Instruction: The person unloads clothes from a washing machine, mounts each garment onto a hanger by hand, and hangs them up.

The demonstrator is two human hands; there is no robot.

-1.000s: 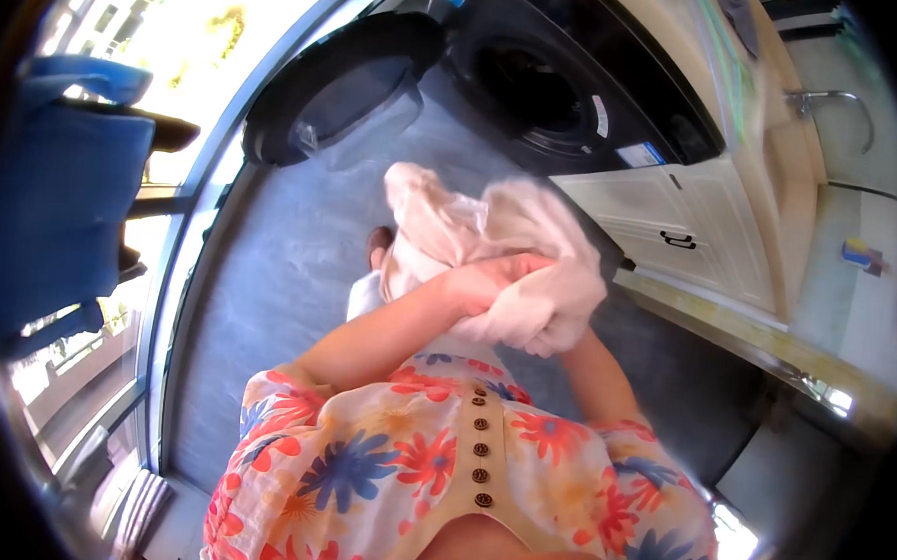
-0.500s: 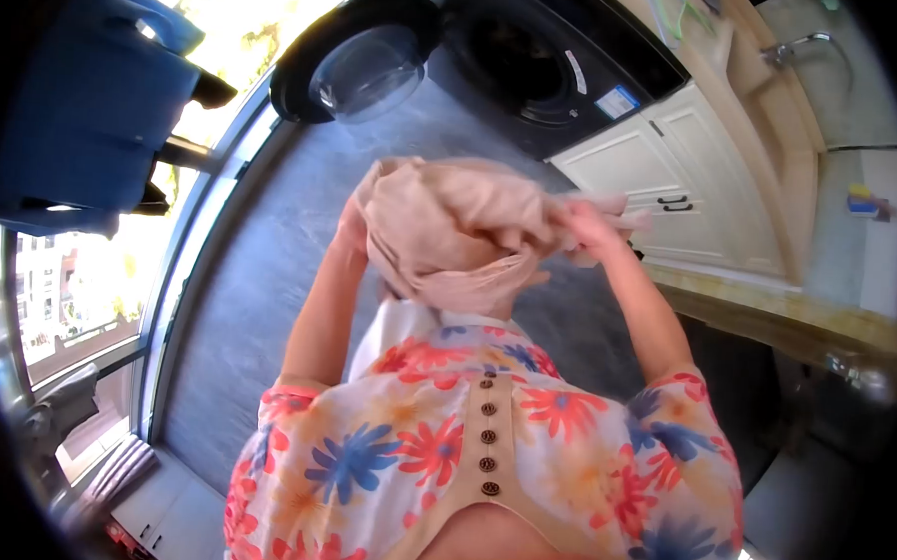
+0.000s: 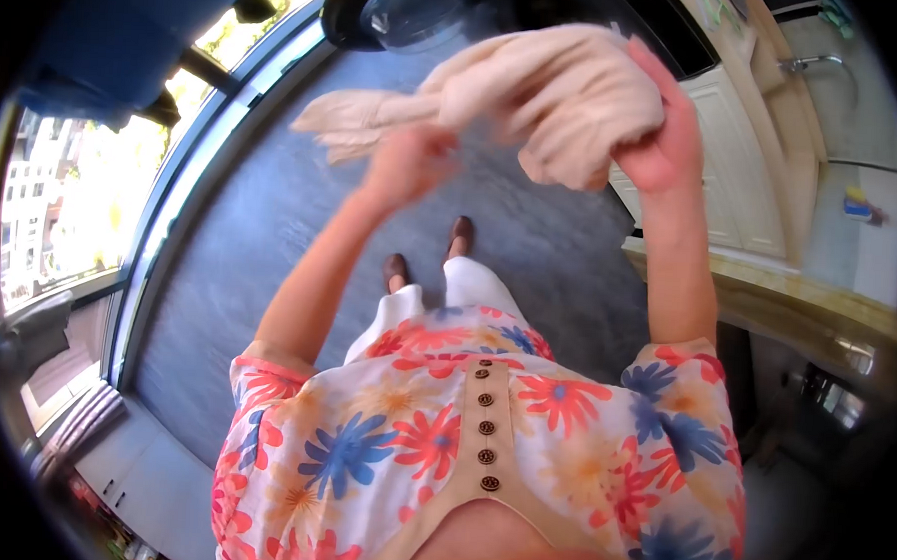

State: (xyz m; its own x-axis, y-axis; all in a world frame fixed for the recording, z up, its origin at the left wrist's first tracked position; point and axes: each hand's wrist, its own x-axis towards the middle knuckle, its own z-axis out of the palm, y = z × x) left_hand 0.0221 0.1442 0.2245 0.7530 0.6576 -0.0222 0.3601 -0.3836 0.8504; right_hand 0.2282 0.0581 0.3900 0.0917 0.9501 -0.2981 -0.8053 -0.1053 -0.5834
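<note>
Both hands grip a beige cloth [image 3: 536,99], now lifted from chest height and stretched out just before the washer [image 3: 580,11]: the left hand [image 3: 409,163] clasps its blurred tail, the right hand [image 3: 665,139] the bunched end, apparently shaking it open.

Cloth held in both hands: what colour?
Pale beige cloth, plain, no pattern; head view shows it.

Left hand [image 3: 406,163] is pretty motion-blurred, can't make out the fingers. Beige cloth [image 3: 536,99] covers the right hand's [image 3: 665,139] fingertips and most of the washer opening behind it. Washer door [image 3: 410,13] is cut off by the top edge. Stuff by the sink [image 3: 857,205] is too small to ID tbh.
</note>
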